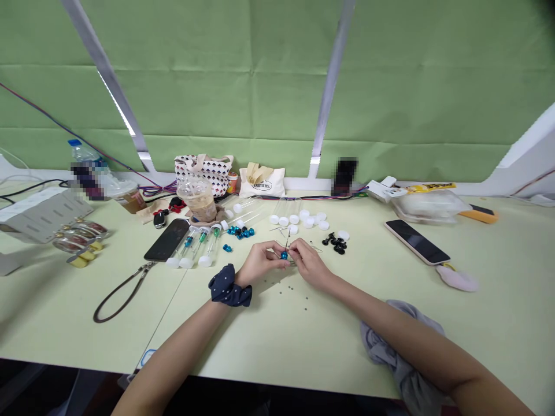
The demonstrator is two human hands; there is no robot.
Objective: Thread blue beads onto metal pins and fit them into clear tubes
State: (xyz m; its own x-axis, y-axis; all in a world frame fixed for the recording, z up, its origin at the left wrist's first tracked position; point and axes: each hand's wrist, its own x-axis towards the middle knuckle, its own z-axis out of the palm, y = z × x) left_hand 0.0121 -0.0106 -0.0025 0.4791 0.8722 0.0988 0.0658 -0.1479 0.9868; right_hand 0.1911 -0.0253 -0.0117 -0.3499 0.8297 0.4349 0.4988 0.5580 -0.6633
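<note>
My left hand (260, 263) and my right hand (310, 263) meet at the middle of the desk (260, 341). Between their fingertips is a thin metal pin (287, 240) threaded with a glossy blue bead (284, 255), and both hands seem to pinch it. Several tiny dark beads (288, 294) lie scattered just below my hands. A pile of blue beads (240, 231) sits to the upper left, and black beads (335, 243) sit to the right. A navy dotted scrunchie (229, 287) circles my left wrist.
Clear plastic tubes with green parts (195, 245) and several white bottle caps (299, 219) lie beyond my hands. A grey cloth (390, 352) lies under my right forearm. Two smartphones (416, 241), a plastic cup (197, 197) and bags (203, 173) stand further back.
</note>
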